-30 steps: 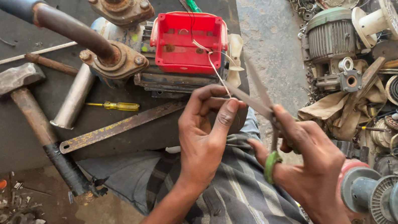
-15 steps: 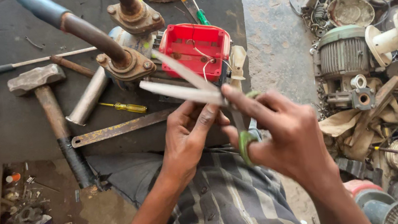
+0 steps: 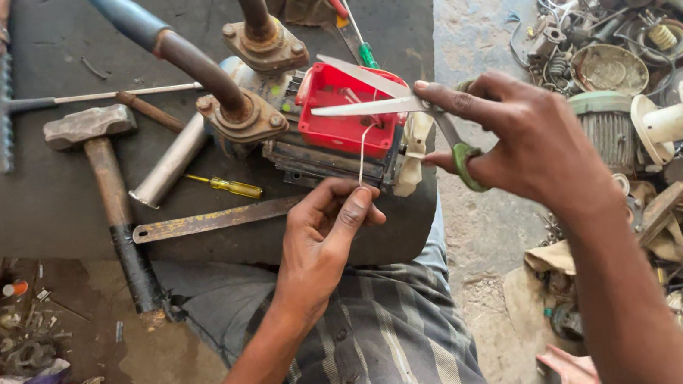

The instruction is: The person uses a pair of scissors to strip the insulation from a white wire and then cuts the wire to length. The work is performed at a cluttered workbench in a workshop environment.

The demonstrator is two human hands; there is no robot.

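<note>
Two hands: right hand [image 3: 517, 140] gripping open scissors [image 3: 400, 102], left hand [image 3: 322, 242] pinching white wire [image 3: 362, 150].

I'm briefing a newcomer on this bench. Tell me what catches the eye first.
At centre, the right hand holds open scissors over a red box on a motor, while the left hand pinches a thin white wire. A hammer lies left; scrap motor parts pile up right.

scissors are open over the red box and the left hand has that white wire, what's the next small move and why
Probably bring the scissors down so the open blades straddle the white wire. The left hand pinches the wire's lower end below the red box, while the right hand holds the blades above it, apparently not yet around it.
</note>
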